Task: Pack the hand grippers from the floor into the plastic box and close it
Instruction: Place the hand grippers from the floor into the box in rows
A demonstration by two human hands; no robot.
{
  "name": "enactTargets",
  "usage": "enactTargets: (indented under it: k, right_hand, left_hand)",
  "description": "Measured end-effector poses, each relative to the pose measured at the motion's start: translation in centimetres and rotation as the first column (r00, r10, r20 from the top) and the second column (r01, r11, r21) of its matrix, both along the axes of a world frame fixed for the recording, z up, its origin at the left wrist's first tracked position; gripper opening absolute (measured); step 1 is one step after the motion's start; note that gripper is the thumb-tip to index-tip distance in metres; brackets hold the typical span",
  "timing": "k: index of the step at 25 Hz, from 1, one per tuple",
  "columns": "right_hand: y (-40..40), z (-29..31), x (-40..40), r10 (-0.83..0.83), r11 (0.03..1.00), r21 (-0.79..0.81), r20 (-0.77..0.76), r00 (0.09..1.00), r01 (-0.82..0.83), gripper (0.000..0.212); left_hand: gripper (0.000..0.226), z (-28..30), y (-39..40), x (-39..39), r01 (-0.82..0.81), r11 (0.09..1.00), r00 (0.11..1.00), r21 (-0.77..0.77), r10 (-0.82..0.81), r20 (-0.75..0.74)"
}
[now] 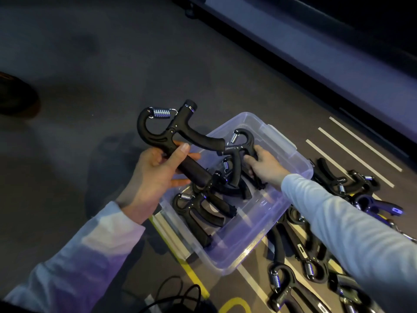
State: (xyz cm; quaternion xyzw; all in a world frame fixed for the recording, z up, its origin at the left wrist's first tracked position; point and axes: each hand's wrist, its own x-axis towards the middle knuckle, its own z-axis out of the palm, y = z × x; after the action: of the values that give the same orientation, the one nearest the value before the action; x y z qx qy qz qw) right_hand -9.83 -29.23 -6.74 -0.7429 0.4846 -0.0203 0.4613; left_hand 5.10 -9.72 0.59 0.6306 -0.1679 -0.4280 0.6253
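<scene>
Holding several grippers, the clear box sits open; left hand grips one gripper above it, right hand grips another inside.

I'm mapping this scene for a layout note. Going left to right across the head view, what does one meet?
Left hand → hand gripper it holds → plastic box → purple gripper on the floor.

Two bare hands, long pale sleeves

The left hand and right hand emerge from loose, light grey-white sleeves ending at the wrists, the fabric softly creased, tinted violet.
</scene>
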Motion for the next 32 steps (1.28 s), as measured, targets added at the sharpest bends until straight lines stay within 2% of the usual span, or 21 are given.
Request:
enactTargets:
  k: [2,3,5,11,14,16,19,24,26,28,29,30,31,32]
  right_hand:
    - [1.1,1.6,-0.2,-0.094,0.984,0.173,0.261,0.961,0.049,0.010]
    - [1.6,2.2,0.0,-0.106,0.979,0.201,0.348,0.932,0.037,0.012]
    - [2.6,3.6,0.6,-0.079,0.983,0.183,0.417,0.905,0.002,0.010]
    - [4.3,5.5,1.1,-0.061,0.978,0.206,0.407,0.911,-0.026,0.017]
    - [4.5,5.6,0.5,0.078,0.987,0.106,0.330,0.941,-0.119,0.016]
    - [5.0,5.6,0.3,0.112,0.984,0.098,0.301,0.947,-0.147,0.012]
    - [5.5,5.7,0.1,0.066,0.959,0.227,0.399,0.914,-0.168,0.014]
    - [4.9,5.1,-0.4,0.073,0.933,0.275,0.491,0.868,-0.234,0.037]
    - [4.9,5.2,-0.3,-0.037,0.888,0.403,0.541,0.840,-0.221,0.035]
    - [4.9,5.0,-0.3,-0.230,0.808,0.580,0.474,0.850,-0.105,0.029]
    - [5.0,4.6,-0.3,-0.252,0.801,0.597,0.390,0.886,-0.035,0.031]
    - [5.4,3.8,-0.1,-0.150,0.858,0.513,0.265,0.953,-0.007,0.031]
    - [5.8,3.0,0.0,0.068,0.932,0.350,0.083,0.994,-0.093,0.027]
    - [6.4,2.2,0.3,0.302,0.938,0.217,-0.132,0.944,-0.270,0.021]
  left_hand:
    - [0.035,0.0,0.0,-0.1,0.081,0.997,0.995,-0.004,-0.081,-0.056]
    - [0.038,0.2,0.0,-0.1,0.132,0.991,0.988,-0.014,-0.132,-0.084]
    - [0.036,0.5,-0.3,-0.3,0.217,0.975,0.965,-0.047,-0.222,-0.139]
    - [0.038,0.6,-0.8,-0.6,0.273,0.960,0.943,-0.066,-0.281,-0.178]
    - [0.037,0.3,-0.8,-0.9,0.323,0.944,0.923,-0.065,-0.330,-0.197]
    - [0.038,0.3,-0.8,-1.2,0.358,0.931,0.903,-0.074,-0.365,-0.225]
    - [0.039,0.3,-1.0,-1.4,0.391,0.916,0.881,-0.086,-0.400,-0.252]
    - [0.040,0.6,-1.2,-1.7,0.376,0.921,0.870,-0.105,-0.389,-0.303]
    - [0.043,0.8,-1.1,-1.4,0.355,0.930,0.887,-0.094,-0.366,-0.280]
    - [0.042,1.1,-1.0,-0.6,0.301,0.950,0.919,-0.087,-0.313,-0.239]
    - [0.040,1.2,-1.0,-0.1,0.253,0.964,0.937,-0.083,-0.265,-0.226]
    - [0.037,1.3,-0.9,0.3,0.195,0.977,0.953,-0.080,-0.208,-0.221]
    - [0.034,1.4,-0.9,0.8,0.143,0.986,0.963,-0.084,-0.158,-0.218]
    - [0.031,1.4,-0.9,1.0,0.106,0.990,0.970,-0.089,-0.122,-0.208]
